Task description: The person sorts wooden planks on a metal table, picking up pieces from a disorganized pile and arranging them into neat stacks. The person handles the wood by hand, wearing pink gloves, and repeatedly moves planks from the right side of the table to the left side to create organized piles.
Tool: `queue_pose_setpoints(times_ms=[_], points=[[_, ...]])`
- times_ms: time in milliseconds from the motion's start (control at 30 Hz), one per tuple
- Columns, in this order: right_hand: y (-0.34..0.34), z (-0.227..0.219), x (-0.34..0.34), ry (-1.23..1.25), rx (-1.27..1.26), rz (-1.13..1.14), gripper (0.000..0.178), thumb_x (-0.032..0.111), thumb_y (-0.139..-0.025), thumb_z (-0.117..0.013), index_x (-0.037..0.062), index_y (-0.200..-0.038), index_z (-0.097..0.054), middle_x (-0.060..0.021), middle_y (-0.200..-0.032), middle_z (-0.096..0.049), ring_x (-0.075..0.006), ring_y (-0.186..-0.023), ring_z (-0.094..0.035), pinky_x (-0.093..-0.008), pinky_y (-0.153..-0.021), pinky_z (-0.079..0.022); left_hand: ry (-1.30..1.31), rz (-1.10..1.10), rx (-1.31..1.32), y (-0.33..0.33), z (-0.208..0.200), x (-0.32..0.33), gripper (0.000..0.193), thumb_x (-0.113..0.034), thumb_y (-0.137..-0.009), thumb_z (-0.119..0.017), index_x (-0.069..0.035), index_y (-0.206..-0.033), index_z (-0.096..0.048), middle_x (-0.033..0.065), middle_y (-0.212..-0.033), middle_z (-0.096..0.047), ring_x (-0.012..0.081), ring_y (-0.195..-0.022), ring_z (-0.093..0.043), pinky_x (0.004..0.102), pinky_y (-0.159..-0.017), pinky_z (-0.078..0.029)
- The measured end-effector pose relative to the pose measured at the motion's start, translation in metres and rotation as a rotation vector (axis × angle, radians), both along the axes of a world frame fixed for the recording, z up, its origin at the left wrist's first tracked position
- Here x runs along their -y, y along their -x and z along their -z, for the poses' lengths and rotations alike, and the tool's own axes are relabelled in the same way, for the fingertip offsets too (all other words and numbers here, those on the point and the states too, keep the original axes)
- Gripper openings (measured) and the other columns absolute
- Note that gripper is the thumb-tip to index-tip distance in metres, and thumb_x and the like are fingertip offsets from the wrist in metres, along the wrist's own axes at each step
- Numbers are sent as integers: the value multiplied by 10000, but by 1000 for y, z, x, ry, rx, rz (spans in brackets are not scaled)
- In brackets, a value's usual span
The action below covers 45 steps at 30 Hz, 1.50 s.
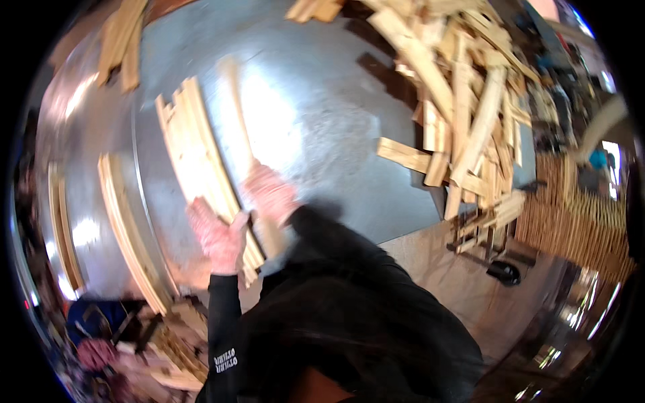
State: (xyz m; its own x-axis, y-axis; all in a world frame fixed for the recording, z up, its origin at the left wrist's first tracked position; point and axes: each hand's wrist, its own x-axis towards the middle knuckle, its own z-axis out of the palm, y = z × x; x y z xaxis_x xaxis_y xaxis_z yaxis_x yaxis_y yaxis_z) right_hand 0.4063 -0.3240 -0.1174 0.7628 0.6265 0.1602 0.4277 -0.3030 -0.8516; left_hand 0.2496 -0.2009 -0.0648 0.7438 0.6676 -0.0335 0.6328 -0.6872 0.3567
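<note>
My left hand (220, 235), in a pinkish work glove, rests on the near end of a stack of pale wooden slats (195, 158) lying on a grey metal table (322, 121). My right hand (270, 195), also gloved, grips a single long wooden slat (235, 114) that runs away from me beside the stack. The picture is motion-blurred around both hands. Dark sleeves cover both forearms.
A big loose heap of wooden boards (463, 101) fills the table's far right. More slats (127, 221) lie along the left side, and others (121, 40) at the far left corner. Stacked slats (578, 221) stand at the right, off the table. Another person's gloved hands (101, 356) show at lower left.
</note>
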Motion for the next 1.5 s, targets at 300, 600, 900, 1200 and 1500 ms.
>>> queue_pose_setpoints(times_ms=[300, 600, 900, 1200, 1500], points=[[-232, -89, 276, 927, 593, 1207, 974, 519, -820, -717, 43, -1548, -279, -230, -1430, -505, -310, -1344, -482, -415, -1114, -379, -186, -109, -370, -48, -39, 40, 1097, -531, -821, -749, 26, -1578, -185, 341, -1599, -183, 492, -1482, -207, 524, -1216, -220], [-275, -121, 329, 623, 223, 589, 690, 409, -872, -666, 15, -1403, -468, -223, -1208, -652, -366, -1012, -668, -447, -909, -536, 1340, 296, 232, -246, -47, 282, 593, -195, -965, -575, -9, -1501, -402, 121, -1385, -558, 220, -1184, -572, 325, -1048, -426], [-319, -78, 415, 273, -228, 874, 1194, 522, -779, -776, -137, -1535, -130, -367, -1486, -398, -427, -1381, -438, -401, -1160, -351, 1069, 27, 298, -261, -83, 292, 442, -249, -877, -756, 13, -1211, -635, 77, -1043, -704, 151, -949, -642, 339, -855, -546], [-271, -123, 363, 708, -42, 364, 1064, 380, -808, -787, 28, -1597, -165, -269, -1602, -281, -401, -1484, -277, -419, -1216, -258, 350, -383, -87, -201, -44, 161, 655, -375, -840, -719, -84, -1377, -483, 211, -1063, -713, 365, -999, -696, 456, -892, -520], [-176, -155, 310, -99, -894, 13, 838, 235, -905, -728, 26, -1564, -255, -175, -1297, -551, -280, -1067, -629, -415, -988, -528, -569, -137, -188, -119, 3, 51, 573, -195, -959, -532, -90, -1499, -369, 223, -1362, -539, 373, -1162, -587, 549, -926, -474]])
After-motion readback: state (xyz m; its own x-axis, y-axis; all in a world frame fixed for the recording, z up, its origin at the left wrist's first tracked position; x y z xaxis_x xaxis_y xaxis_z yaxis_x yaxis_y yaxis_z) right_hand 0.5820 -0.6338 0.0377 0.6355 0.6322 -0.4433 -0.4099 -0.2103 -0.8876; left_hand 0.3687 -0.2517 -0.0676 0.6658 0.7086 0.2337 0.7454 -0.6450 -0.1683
